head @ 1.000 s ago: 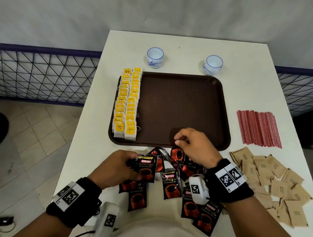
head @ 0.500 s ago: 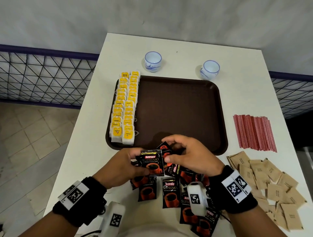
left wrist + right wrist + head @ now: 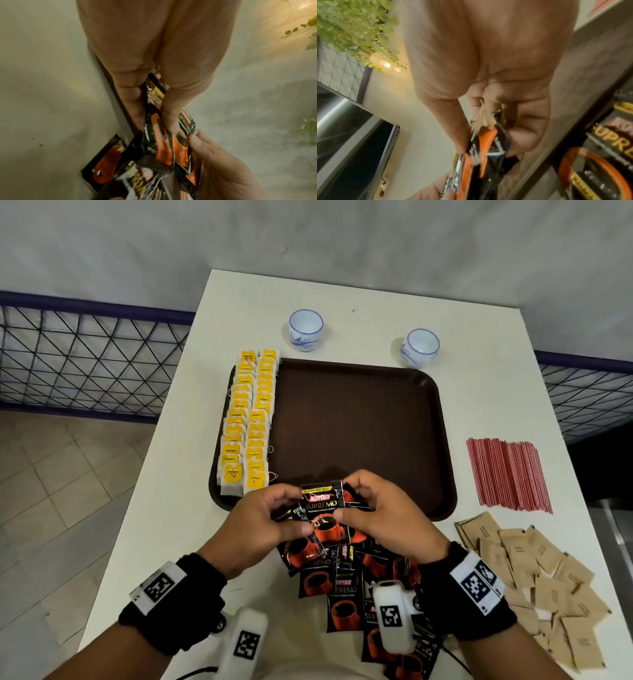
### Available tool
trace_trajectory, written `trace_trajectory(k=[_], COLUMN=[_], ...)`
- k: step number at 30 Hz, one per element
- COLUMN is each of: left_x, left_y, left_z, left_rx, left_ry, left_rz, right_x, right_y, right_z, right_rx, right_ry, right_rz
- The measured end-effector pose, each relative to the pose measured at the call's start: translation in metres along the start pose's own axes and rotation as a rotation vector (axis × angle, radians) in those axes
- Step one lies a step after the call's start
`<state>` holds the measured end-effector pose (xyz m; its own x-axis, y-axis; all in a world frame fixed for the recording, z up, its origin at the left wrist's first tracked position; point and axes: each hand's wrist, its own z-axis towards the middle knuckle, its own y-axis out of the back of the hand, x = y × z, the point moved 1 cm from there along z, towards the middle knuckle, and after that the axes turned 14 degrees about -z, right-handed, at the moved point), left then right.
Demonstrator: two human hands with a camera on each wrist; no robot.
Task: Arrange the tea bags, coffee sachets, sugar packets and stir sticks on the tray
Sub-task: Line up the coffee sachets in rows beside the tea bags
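Head view: a small stack of coffee sachets is gripped between the left hand and the right hand, just over the near rim of the tray. One second earlier only the left hand held a sachet and the right hand hovered clenched over the tray edge; since then more sachets have been gathered and squared together. Loose sachets remain on the table below. Tea bags are lined in two rows along the tray's left side. Stir sticks and sugar packets lie right of the tray, not yet placed.

Left wrist view: thumb and fingers are curled round the sachet stack.

Right wrist view: sachet edges are pinched, blurred. Judged: coffee placement is imminent.
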<state>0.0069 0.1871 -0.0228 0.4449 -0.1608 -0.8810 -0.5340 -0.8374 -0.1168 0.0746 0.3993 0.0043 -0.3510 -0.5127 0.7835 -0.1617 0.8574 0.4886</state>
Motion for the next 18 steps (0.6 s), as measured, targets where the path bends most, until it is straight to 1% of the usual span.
trace_trajectory(k=[3,6,11,15,18], left_x=[-0.004,-0.006,-0.007,-0.007,-0.012], left_y=[-0.003,-0.005,-0.011,-0.016,-0.021], left_z=[0.002,0.004,0.006,0.01,0.01], left_rx=[-0.02,-0.04,-0.111,-0.147,-0.096], left_ry=[0.008,-0.022,-0.084,-0.122,-0.109], left_rz=[-0.124,-0.194,-0.25,-0.266,-0.265], right_x=[0.003,0.009,0.013,0.021,0.024], right_y=[-0.004,-0.009,-0.019,-0.026,-0.031], right_z=[0.0,0.002,0.004,0.004,0.007], right_rx=[0.037,0.076,0.05,-0.01,-0.057], right_ry=[-0.017,-0.022,-0.063,-0.064,-0.041], right_rz=[0.093,0.2,0.245,0.22,0.122])
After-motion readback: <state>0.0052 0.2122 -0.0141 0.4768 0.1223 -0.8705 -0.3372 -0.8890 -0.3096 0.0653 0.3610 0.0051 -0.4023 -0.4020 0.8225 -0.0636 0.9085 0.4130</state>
